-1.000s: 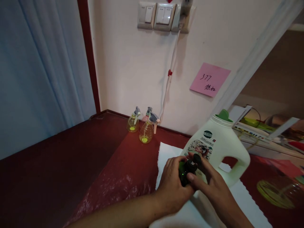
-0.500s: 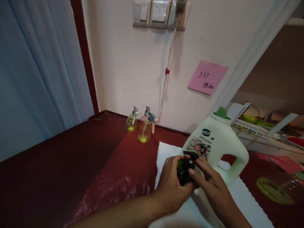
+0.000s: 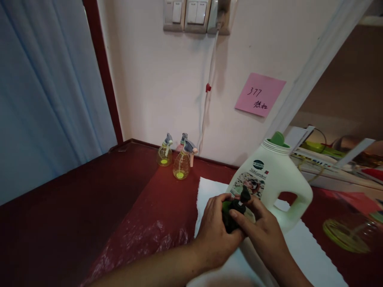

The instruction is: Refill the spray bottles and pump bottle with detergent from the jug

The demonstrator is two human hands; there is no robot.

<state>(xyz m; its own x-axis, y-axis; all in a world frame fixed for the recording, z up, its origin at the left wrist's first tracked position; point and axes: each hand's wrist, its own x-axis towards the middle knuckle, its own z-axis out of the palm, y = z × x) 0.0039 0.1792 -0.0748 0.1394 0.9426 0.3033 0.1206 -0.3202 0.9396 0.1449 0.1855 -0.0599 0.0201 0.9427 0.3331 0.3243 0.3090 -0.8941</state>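
Observation:
A small dark green pump bottle (image 3: pixel 227 217) is held in front of the big jug. My left hand (image 3: pixel 213 231) is wrapped round its body from the left. With fingers and thumb, my right hand (image 3: pixel 259 225) pinches the black collar of the pump head (image 3: pixel 245 194), whose nozzle shows nearly end-on. Much of the bottle is covered by my fingers. Close behind my hands stands a pale green jug (image 3: pixel 277 171) with a printed label, a handle and something green in its uncapped mouth. White paper (image 3: pixel 208 191) lies under the jug and below my hands.
Two yellowish clear spray bottles (image 3: pixel 181 165) and a pinkish one (image 3: pixel 180 148) stand by the wall on the dark red table (image 3: pixel 125 179). A clear bottle (image 3: pixel 347 235) lies at the right, near a shelf. A cable (image 3: pixel 206 107) hangs down the wall.
The pump head has turned, its nozzle going from pointing left to nearly end-on. My right thumb and fingers have shifted slightly on the collar; my left hand keeps its hold.

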